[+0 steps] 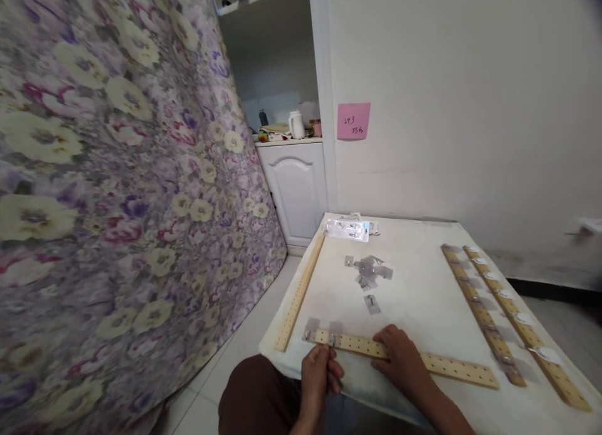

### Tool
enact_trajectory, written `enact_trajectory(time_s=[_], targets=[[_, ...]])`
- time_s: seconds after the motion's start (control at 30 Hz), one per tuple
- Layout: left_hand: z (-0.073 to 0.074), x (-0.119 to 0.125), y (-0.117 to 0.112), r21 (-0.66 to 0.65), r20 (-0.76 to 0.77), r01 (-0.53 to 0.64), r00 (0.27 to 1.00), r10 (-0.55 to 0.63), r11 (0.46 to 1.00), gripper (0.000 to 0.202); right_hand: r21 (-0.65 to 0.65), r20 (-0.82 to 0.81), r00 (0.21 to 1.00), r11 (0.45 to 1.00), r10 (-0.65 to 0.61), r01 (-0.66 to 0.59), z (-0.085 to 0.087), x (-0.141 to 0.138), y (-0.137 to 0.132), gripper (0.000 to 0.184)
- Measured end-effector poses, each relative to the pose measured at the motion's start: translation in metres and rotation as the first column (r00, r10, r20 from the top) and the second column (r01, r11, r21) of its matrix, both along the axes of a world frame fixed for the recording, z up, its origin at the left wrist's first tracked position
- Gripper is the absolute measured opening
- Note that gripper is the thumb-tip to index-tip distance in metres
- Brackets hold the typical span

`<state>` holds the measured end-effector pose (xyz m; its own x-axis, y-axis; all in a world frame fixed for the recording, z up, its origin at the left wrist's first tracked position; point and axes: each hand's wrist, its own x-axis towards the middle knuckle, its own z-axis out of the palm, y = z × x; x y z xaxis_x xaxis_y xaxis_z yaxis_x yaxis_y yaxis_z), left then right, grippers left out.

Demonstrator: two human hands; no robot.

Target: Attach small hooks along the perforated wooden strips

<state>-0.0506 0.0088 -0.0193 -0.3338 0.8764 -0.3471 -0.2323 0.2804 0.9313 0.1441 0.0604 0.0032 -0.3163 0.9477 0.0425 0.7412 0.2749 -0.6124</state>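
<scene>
In front of me a wooden strip with rows of holes point(458, 367) lies across the near edge of the table. My right hand point(399, 358) grips its middle, fingers over the far side. My left hand point(320, 373) is closed in a pinch at the strip's near edge; what its fingertips hold, if anything, is hidden. Just above those fingertips, a clear square adhesive hook point(335, 328) sits on the strip. Another clear adhesive hook point(311, 330) is at the strip's left end. Farther in lie a single adhesive hook point(371, 303) and a loose heap of them point(369, 269).
A second holed strip point(301, 291) runs along the left table edge. On the right lie a strip with clear hooks point(484, 319) and one with white round pieces point(527, 328). Clear packaging point(347, 229) rests at the back. A floral curtain point(117, 190) hangs left.
</scene>
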Motion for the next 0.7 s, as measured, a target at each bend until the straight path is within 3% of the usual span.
enact_trajectory(time_s=[0.53, 0.7], targets=[[-0.004, 0.0, 0.0, 0.015, 0.001, -0.005, 1.0, 0.005, 1.0, 0.035, 0.028, -0.026, 0.999, 0.999, -0.035, 0.036, -0.008, -0.013, 0.004, 0.021], [0.001, 0.001, -0.001, 0.013, -0.02, -0.001, 1.0, 0.001, 1.0, 0.033, 0.032, -0.009, 0.999, 0.998, -0.053, 0.053, -0.009, -0.02, 0.006, 0.019]])
